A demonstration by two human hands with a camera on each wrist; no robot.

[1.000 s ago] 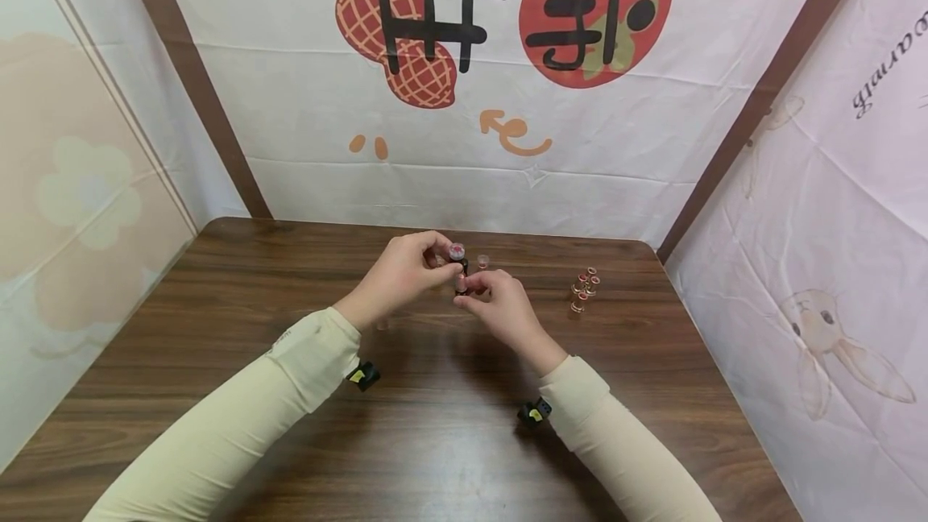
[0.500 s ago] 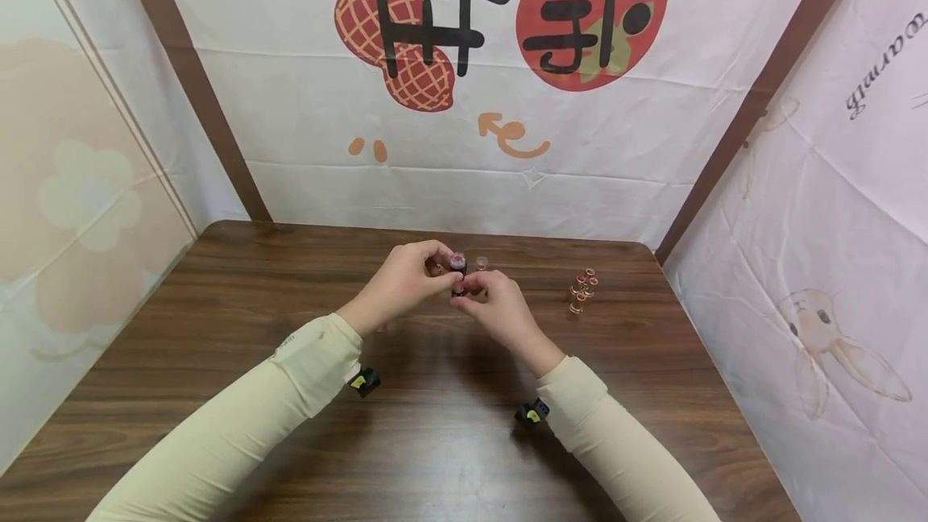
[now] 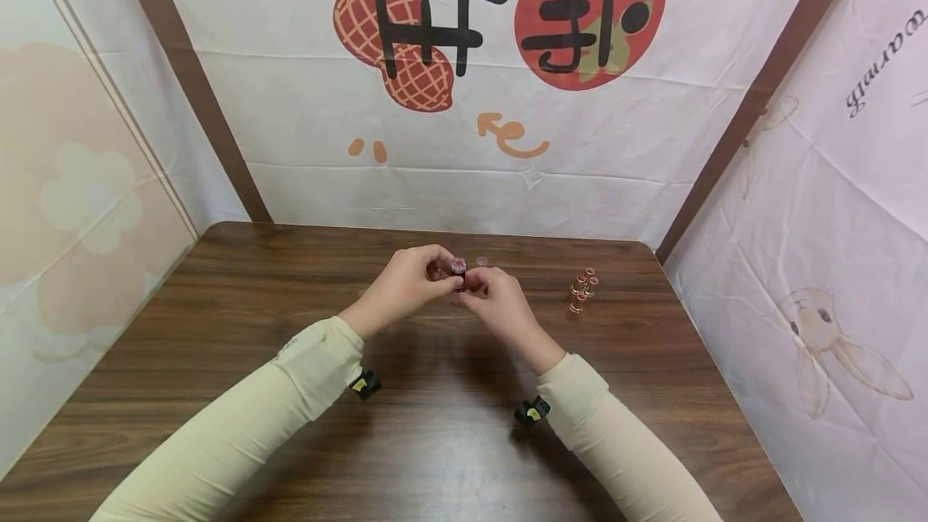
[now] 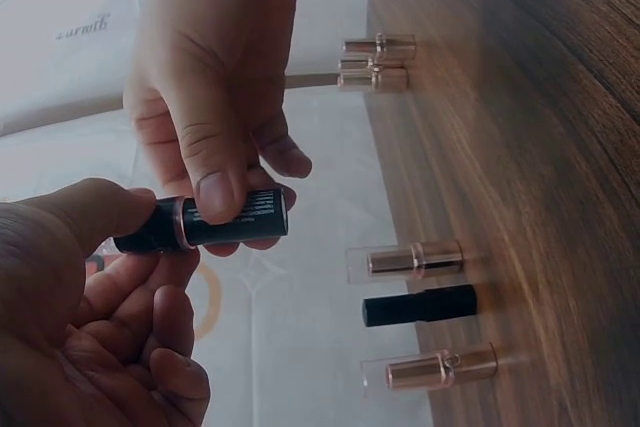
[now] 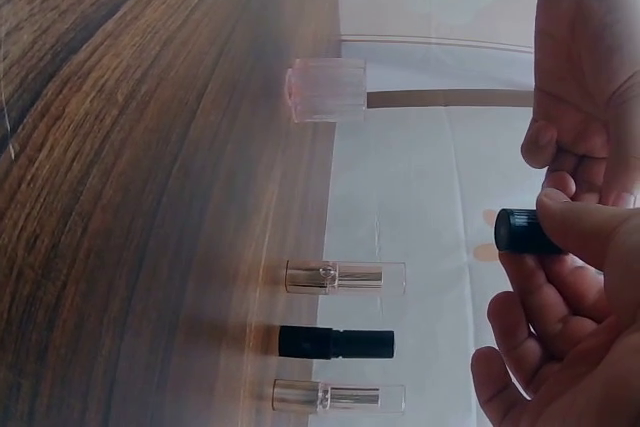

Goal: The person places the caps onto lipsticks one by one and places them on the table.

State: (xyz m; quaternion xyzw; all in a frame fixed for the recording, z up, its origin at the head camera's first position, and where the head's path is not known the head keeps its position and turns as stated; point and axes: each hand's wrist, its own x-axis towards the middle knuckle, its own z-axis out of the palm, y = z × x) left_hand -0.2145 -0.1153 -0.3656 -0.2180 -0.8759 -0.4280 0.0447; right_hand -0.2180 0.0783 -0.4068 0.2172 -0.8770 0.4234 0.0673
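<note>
In the head view my left hand (image 3: 408,280) and right hand (image 3: 502,304) meet over the far middle of the table, both on one black lipstick tube (image 3: 458,266) with a clear, reddish top. The left wrist view shows the same lipstick tube (image 4: 235,219), black with a pink ring and fine white print. My left thumb and fingers pinch one end; my right thumb and fingers pinch the printed end. In the right wrist view its flat black end (image 5: 520,231) sticks out past my right thumb. Fingers cover much of the tube.
Behind the hands stand two gold lipstick tubes (image 5: 345,277) with clear covers, a black tube (image 5: 335,342) between them. A clear pinkish container (image 5: 328,90) stands apart. Several gold tubes (image 3: 583,288) cluster at the right. Printed cloth walls (image 3: 464,192) border the table (image 3: 435,425).
My left hand has come down slightly with the clear-topped end, towards my right hand. Less of the tube now shows between the hands. The gold tubes at the right stand as before.
</note>
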